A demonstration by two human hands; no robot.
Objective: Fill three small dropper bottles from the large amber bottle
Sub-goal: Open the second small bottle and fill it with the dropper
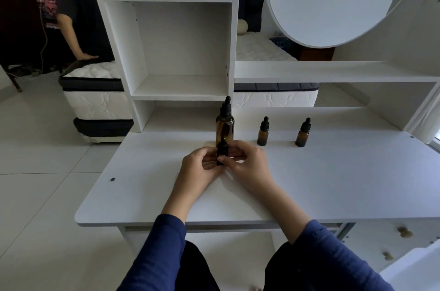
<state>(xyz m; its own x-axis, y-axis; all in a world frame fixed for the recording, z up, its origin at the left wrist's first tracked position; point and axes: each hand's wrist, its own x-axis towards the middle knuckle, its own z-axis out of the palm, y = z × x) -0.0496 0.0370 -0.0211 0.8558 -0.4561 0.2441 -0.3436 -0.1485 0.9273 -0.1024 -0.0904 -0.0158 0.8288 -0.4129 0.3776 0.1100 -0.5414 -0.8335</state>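
A person in dark blue sleeves (164,245) sits at a white desk (333,183), with 2 round drawer knobs (404,231) showing under its right end. Both hands meet over the middle of the desktop. The left hand (198,169) and the right hand (250,164) close around 1 small dropper bottle (222,150), held upright between them. The left hand's fingers curl round its lower part and hide the glass. The right hand's thumb and fingertips pinch it from the opposite side. The black dropper cap rises clear of both grips; whether it is tight or loose cannot be told.

Directly behind the held bottle stands the large amber bottle (225,125), upright with its black dropper top on. To its right, well apart from the hands, 2 more small amber bottles stand upright and capped: the middle dropper bottle (263,132) and the right-hand dropper bottle (302,133), spaced along the back of the desktop. Any lettering on the 4 bottles cannot be made out.

Behind the desk rises a white shelf unit (181,52) and, to its right, a round white panel (333,0). Beyond them lies a white mattress (95,97). At far left a second person (69,12) in a white headset rests a hand on it; the print on the dark shirt is too blurred to read.
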